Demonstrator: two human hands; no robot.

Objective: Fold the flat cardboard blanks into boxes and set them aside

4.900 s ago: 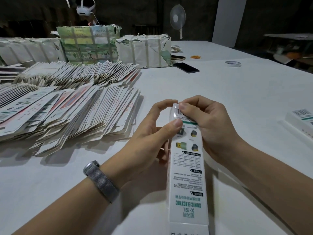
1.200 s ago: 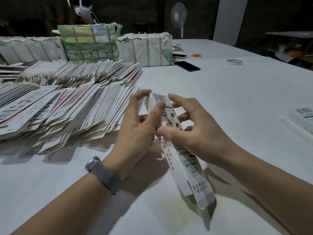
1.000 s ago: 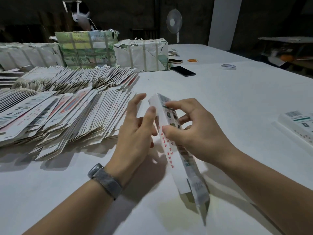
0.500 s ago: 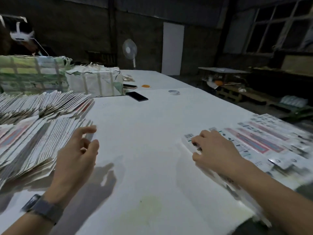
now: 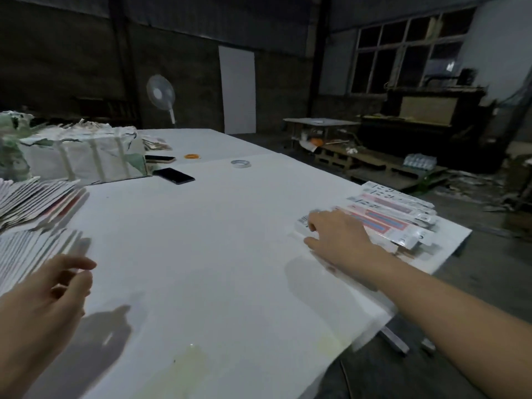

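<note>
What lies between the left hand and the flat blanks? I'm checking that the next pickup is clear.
Nothing visible. The left hand hovers empty beside the fanned flat blanks, with only bare table between. The right hand rests on the folded boxes.

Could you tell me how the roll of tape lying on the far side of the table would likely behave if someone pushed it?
The roll of tape lies flat on the table, so it would probably slide rather than roll. It looks thin and hollow, so likely light and easy to shift. Tipped onto its edge, it could roll away.
</note>
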